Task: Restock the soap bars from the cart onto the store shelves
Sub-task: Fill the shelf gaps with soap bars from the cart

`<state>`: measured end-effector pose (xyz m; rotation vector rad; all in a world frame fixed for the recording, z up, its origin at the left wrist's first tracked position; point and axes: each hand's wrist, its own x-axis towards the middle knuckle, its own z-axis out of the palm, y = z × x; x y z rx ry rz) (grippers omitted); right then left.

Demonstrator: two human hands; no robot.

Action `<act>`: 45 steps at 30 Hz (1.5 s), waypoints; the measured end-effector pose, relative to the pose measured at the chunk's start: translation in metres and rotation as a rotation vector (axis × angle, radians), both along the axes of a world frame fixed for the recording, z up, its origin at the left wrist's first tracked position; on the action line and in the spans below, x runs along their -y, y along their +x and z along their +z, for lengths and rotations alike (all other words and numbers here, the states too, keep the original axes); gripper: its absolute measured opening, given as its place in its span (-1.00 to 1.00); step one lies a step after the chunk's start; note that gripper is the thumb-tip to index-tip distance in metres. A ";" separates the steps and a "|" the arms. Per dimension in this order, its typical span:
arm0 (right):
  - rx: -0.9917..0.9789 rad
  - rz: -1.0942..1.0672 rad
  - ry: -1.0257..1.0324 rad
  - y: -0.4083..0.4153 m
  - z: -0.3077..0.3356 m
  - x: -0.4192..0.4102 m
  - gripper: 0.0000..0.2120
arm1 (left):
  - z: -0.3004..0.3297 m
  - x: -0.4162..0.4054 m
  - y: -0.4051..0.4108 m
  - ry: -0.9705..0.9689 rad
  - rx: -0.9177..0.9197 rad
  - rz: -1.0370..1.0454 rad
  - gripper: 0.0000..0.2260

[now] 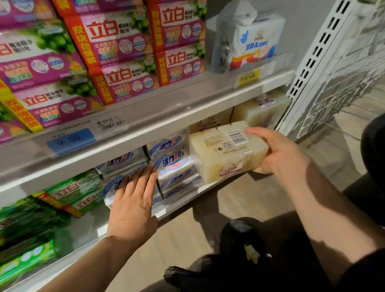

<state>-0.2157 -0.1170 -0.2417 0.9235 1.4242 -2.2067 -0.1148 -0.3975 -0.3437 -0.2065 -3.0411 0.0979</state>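
My right hand (279, 151) grips a clear-wrapped pack of cream soap bars (227, 151) by its right end, holding it at the front of the lower shelf (181, 203). The pack's barcode side faces up. My left hand (134, 199) lies flat with straight fingers against the white-and-blue soap packs (172, 163) stacked on that shelf. A similar cream soap pack (263, 110) sits deeper on the shelf to the right. The cart is not visible.
The upper shelf (140, 124) carries stacked purple-and-red soap boxes (118, 57) and a white-blue baby soap pack (248, 38). Green soap packs (72, 193) fill the lower shelf's left. A white slotted upright (316, 48) and wire rack (352, 79) stand right. A black shoe (242, 239) is on the wooden floor.
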 end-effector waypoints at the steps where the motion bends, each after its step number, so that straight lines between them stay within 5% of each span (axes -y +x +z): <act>1: 0.029 -0.009 0.036 -0.003 0.003 0.003 -0.68 | 0.000 0.000 0.000 0.000 0.003 0.002 0.03; 6: 0.114 -0.139 0.040 -0.018 0.012 0.010 -0.75 | -0.001 0.000 0.000 -0.012 0.006 -0.002 0.02; 10: -0.063 -0.249 -0.134 -0.016 0.003 -0.007 -0.42 | -0.001 -0.001 0.000 -0.015 -0.005 0.002 0.03; 18: -0.119 -0.116 0.002 0.014 -0.024 0.030 -0.75 | -0.002 -0.002 0.000 -0.019 -0.005 0.002 0.02; 26: -0.341 -0.312 0.134 -0.021 0.016 0.050 -0.87 | -0.001 -0.002 0.000 -0.012 -0.030 -0.002 0.01; 28: -0.313 -0.290 0.386 -0.021 0.002 0.056 -0.76 | 0.000 -0.002 0.001 -0.006 -0.027 -0.001 0.02; 32: -0.410 -0.045 0.804 0.003 -0.039 0.076 0.08 | 0.000 -0.003 0.001 -0.008 -0.009 0.006 0.01; 34: -0.491 0.051 0.899 0.005 -0.050 0.088 0.25 | 0.001 -0.003 0.001 -0.016 0.000 0.004 0.01; 45: -0.640 0.067 1.077 -0.003 -0.069 0.073 0.18 | -0.001 -0.002 0.001 -0.011 0.001 -0.005 0.02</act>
